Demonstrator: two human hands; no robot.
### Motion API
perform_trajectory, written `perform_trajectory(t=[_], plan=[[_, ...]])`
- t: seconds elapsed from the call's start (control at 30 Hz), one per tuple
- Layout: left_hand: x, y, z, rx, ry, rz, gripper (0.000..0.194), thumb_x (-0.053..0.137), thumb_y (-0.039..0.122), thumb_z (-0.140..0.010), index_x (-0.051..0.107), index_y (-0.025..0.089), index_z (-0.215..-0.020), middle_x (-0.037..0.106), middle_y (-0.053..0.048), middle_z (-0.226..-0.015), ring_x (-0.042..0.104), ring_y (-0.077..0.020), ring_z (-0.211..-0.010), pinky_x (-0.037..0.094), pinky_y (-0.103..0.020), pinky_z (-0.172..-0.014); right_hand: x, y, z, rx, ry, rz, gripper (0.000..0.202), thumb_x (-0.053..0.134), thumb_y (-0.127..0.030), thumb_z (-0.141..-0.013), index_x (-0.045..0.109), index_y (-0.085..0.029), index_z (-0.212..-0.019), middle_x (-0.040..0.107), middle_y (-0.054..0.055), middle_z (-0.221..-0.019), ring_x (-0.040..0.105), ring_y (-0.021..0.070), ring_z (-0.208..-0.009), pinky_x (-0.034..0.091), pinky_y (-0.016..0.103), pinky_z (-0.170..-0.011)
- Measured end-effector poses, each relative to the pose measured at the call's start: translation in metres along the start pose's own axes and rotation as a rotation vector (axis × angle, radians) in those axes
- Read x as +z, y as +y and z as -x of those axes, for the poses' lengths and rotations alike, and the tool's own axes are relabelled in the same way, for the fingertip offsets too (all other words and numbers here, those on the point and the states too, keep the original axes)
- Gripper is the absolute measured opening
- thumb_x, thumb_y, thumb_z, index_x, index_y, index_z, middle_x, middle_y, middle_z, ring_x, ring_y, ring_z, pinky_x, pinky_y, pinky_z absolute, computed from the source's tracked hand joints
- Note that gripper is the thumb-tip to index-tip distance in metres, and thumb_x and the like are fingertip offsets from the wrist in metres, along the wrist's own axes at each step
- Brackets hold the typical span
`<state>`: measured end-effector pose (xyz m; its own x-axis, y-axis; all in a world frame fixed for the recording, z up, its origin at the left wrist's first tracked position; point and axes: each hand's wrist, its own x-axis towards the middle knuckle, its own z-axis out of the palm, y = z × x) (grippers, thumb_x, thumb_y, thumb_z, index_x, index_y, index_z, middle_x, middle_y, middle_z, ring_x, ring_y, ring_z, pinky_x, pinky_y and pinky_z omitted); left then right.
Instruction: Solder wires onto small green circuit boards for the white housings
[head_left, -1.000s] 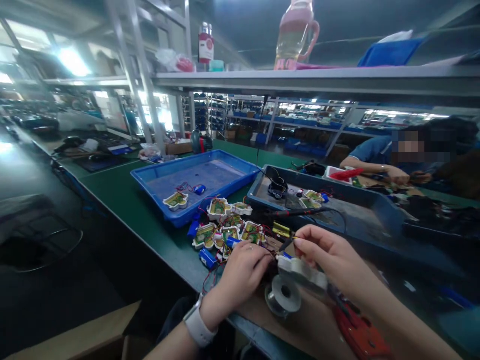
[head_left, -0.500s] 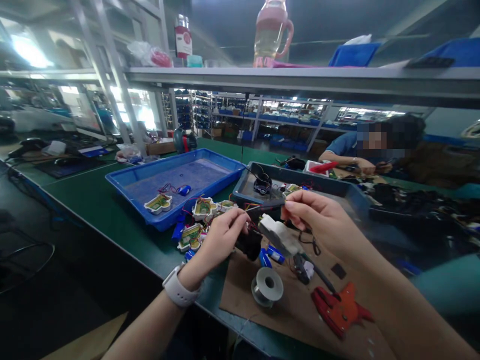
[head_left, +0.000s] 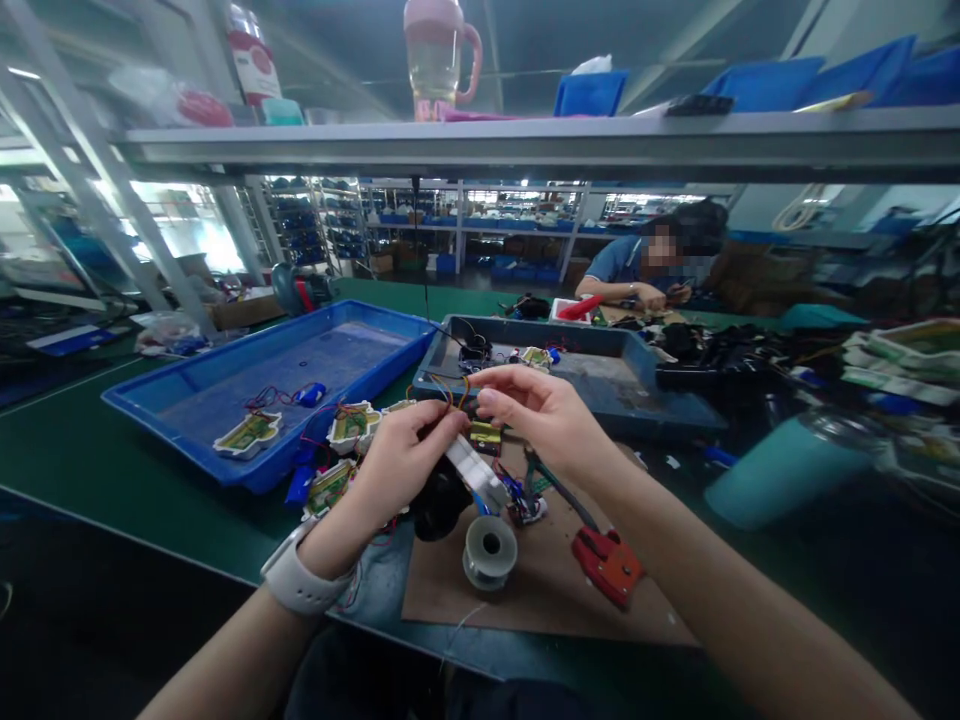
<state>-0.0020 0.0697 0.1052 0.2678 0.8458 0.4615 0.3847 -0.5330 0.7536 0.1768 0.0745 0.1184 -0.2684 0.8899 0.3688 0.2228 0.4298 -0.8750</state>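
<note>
My left hand, with a white watch on the wrist, is closed with thumb and forefinger pinching thin wires, some yellowish. My right hand has thumb and forefinger close together at the same wires; its other fingers are bent. Just below the fingers is a white plastic housing, tilted; the left fingers cover its upper end. A black rounded part is beneath my left hand. A spool of solder wire stands in front, and a red-handled tool lies to its right.
Cardboard covers part of the green bench. A blue tray and a dark grey-blue tray stand behind, holding boards and wired parts. Several white-edged circuit boards lie left. A teal bottle lies right. Across the bench a person works.
The view has swung right. My right hand has come closer to my left, and the dark strip stretched between them no longer shows; thin wires now stand at the fingertips.
</note>
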Motion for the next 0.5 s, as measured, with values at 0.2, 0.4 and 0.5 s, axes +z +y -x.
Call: perform_trajectory(t=[0.2, 0.4, 0.5], plan=[[-0.018, 0.002, -0.006, -0.119, 0.113, 0.133, 0.027, 0.056, 0.039, -0.083, 0.066, 0.015, -0.076, 0.059, 0.001, -0.064, 0.051, -0.0115, -0.059, 0.039, -0.022, -0.055, -0.027, 0.072, 0.049, 0.067, -0.167, 0.298, 0.036, 0.044, -0.05, -0.092, 0.061, -0.023, -0.108, 0.066, 0.007, -0.107, 0.06, 0.0232, -0.103, 0.042, 0.047, -0.098], [-0.026, 0.024, -0.023, -0.086, 0.166, 0.186, 0.021, 0.058, 0.033, -0.083, 0.065, 0.016, -0.073, 0.048, 0.004, -0.053, 0.041, -0.0077, -0.048, 0.031, -0.019, -0.044, -0.049, 0.107, 0.067, 0.023, -0.204, 0.495, 0.053, 0.023, -0.054, -0.096, 0.064, -0.022, -0.087, 0.064, 0.007, -0.091, 0.056, 0.0214, -0.096, 0.03, 0.052, -0.107], [-0.028, 0.044, -0.033, -0.051, 0.212, 0.284, 0.018, 0.059, 0.032, -0.083, 0.065, 0.017, -0.075, 0.054, 0.003, -0.058, 0.047, -0.0078, -0.049, 0.035, -0.019, -0.045, -0.053, 0.115, 0.066, 0.004, -0.178, 0.532, 0.054, 0.024, -0.056, -0.096, 0.06, -0.019, -0.08, 0.063, 0.005, -0.086, 0.058, 0.0175, -0.09, 0.04, 0.045, -0.098]])
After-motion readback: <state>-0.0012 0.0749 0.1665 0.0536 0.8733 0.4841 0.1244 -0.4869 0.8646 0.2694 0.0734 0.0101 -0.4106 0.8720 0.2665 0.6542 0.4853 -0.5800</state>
